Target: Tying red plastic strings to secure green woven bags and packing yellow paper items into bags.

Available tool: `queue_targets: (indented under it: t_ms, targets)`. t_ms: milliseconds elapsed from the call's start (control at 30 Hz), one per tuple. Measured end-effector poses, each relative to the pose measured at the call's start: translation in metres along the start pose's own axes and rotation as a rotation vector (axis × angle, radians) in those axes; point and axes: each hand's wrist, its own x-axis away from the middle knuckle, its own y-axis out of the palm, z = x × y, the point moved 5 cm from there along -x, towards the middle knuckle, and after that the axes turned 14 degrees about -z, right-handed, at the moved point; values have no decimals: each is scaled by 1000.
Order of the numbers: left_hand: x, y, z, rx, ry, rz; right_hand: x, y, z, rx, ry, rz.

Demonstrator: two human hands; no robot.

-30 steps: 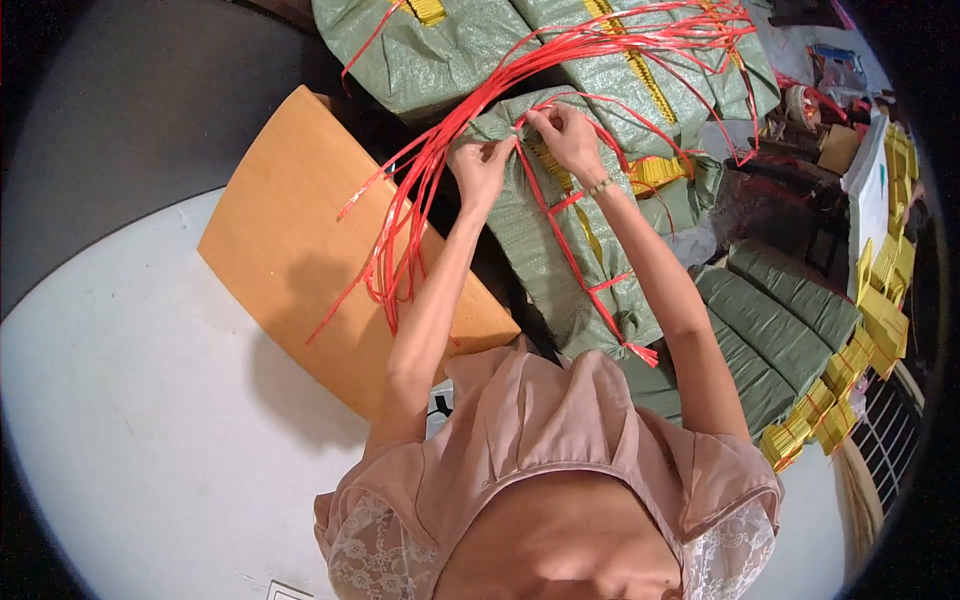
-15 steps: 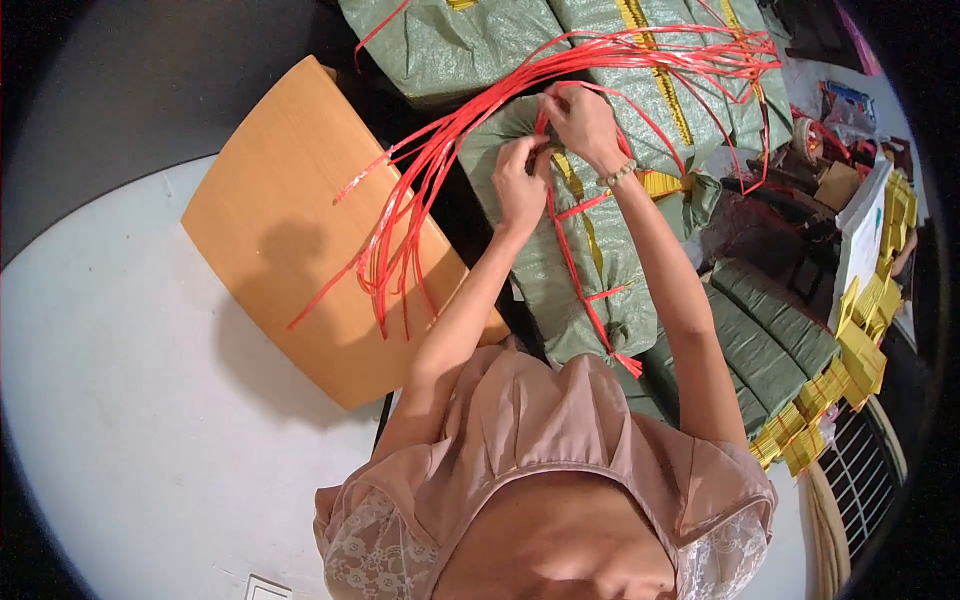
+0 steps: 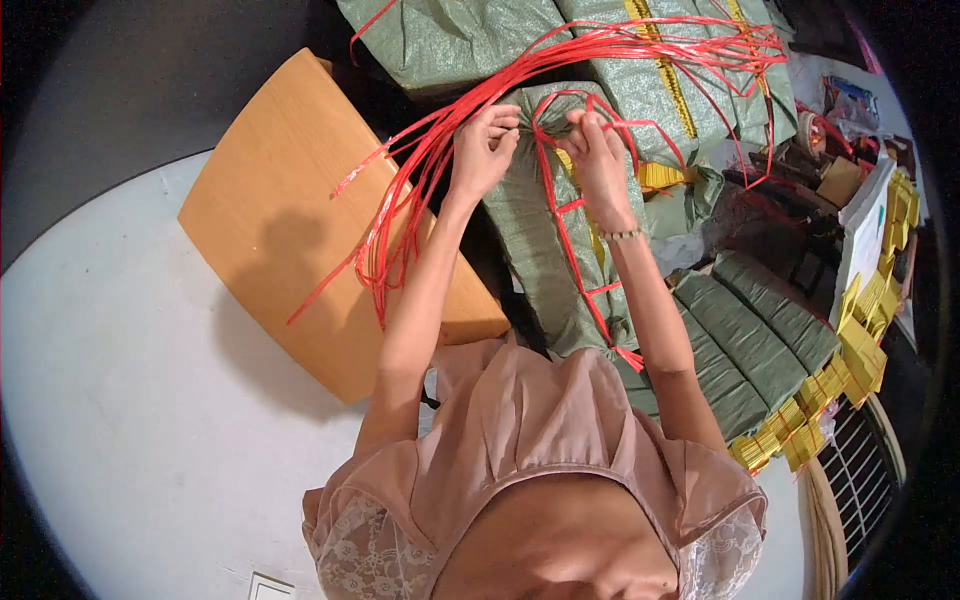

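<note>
Tying up of the long sage-green woven-plastic sack (image 3: 525, 225) looks well advanced but not finished. The sack lies lengthwise in front of the person, beside an orange-brown wooden panel (image 3: 275, 230), its far end under the hands. Flat red plastic cord (image 3: 566, 240) runs down its length, with short cross-strands branching off to the right. At the near end, the cord closes in a splayed red tuft (image 3: 630, 360), so that end appears done.

The far end seems to be the part in hand. There the fabric is puckered, and the cord meets it and loops up and over to the right. No finished tuft shows there, so securing this end is probably what is left; how firm the join is cannot be told.

The right hand (image 3: 600, 165) has its fingertips pinched, its grip apparently on the looped cord. The left hand (image 3: 485, 150) is half-curled just left of the puckered fabric; whether its grip has a strand cannot be told.

A thick bundle of loose red plastic strands (image 3: 625, 45) stretches over the larger green woven sacks (image 3: 470, 45) behind and down across the wooden panel, apparently spare.
</note>
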Motion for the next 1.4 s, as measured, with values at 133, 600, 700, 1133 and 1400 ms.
queue_targets:
  t_ms: [133, 600, 700, 1133, 1400]
  targets:
    - [-20, 3, 7, -340, -59, -50, 9, -2, 7, 133, -17, -49]
    - [28, 24, -6, 85, 25, 144, -19, 23, 14, 876, -190, -14]
    - [30, 28, 6, -20, 47, 161, -14, 34, 21, 1144, -229, -149]
    - [-49, 37, 24, -618, 173, -501, 12, 6, 18, -198, -318, 180]
    - [-66, 30, -13, 319, -240, -244, 6, 18, 17, -309, -241, 55]
